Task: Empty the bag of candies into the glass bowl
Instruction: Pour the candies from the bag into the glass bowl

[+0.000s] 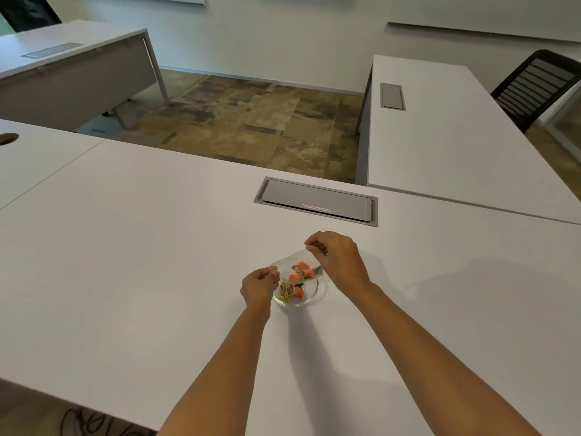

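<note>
Mid-pour. Your left hand [259, 286] has its fingers pinched shut on the near-left corner of the clear bag [294, 262], right at the glass bowl [316, 294] rim. The bowl sits on the white tabletop [141, 247] and already holds some candies [290, 292], gold and orange wrappers. More orange ones are inside the bag, which is tilted above the bowl, so I'd call it roughly half done. Your right hand [336, 256] pinches the far upper corner, fingers closed, raised higher. Left to do: tip the rest out.
</note>
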Motion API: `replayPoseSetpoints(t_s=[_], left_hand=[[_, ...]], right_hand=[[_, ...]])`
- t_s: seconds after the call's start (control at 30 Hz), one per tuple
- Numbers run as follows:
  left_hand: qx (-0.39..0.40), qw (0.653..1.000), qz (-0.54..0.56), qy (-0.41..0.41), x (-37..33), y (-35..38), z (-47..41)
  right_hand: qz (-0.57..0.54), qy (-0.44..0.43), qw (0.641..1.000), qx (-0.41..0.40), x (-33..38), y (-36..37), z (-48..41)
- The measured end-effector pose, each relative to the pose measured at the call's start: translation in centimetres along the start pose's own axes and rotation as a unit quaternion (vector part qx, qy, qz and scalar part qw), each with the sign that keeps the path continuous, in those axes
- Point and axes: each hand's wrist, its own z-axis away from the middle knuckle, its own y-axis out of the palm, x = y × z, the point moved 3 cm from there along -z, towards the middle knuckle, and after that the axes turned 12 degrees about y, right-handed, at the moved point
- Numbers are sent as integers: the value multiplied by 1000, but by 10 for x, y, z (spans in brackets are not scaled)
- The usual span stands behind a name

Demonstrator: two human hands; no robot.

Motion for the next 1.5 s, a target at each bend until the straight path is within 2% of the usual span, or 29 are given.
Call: replayPoseSetpoints(t_s=[0.23, 0.63, 0.73, 0.87, 1.1, 1.37, 1.5], left_hand=[[-3, 1000, 20, -14, 5, 0, 1], [12, 999, 40, -2, -2, -1, -2], [12, 999, 49, 8, -9, 0, -1], [22, 995, 76, 61, -23, 3, 4], [53, 986, 117, 103, -34, 9, 14], [111, 988, 33, 101, -20, -3, 21], [106, 988, -10, 114, -12, -10, 27]], right_hand=[[10, -58, 998, 3, 19, 5, 1], [-29, -54, 998, -26, 22, -2, 3], [-70, -15, 996, -47, 17, -8, 1], [-157, 84, 982, -67, 0, -17, -2], [-311, 271, 910, -36, -35, -2, 19], [-379, 345, 856, -61, -57, 16, 46], [-362, 360, 858, -57, -63, 24, 62]])
